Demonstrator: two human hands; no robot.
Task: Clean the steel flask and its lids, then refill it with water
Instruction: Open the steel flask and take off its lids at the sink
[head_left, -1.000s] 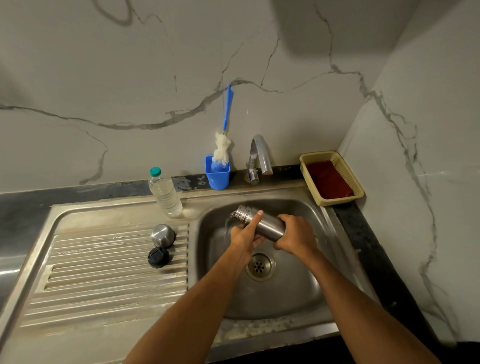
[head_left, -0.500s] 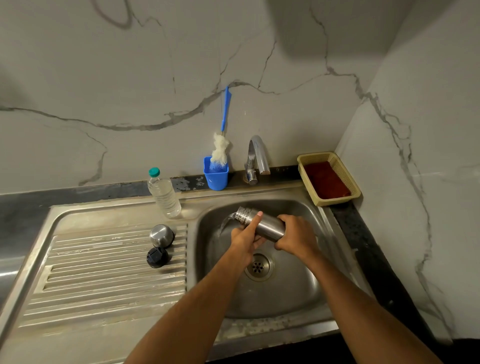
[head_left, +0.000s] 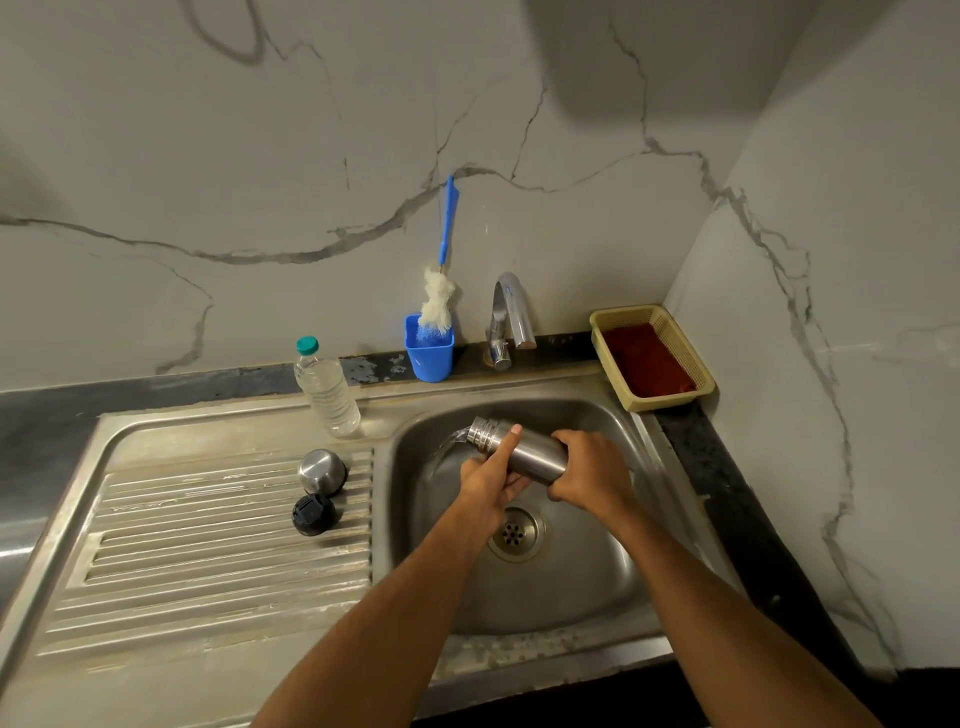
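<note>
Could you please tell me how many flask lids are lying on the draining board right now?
2. The steel cap sits on the ribbed draining board left of the basin; the black inner lid lies just in front of it. No others are visible.

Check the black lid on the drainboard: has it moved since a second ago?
No. The black lid sits just in front of the steel cap, on the same drainboard ribs.

Two bare forearms enter from near edge, no sleeves visible, no watch/rings/bands seen. Left hand (head_left: 491, 480) & right hand (head_left: 589, 475): bare, no gloves. Nails short, one left fingertip (head_left: 515, 430) plainly shown.
</note>
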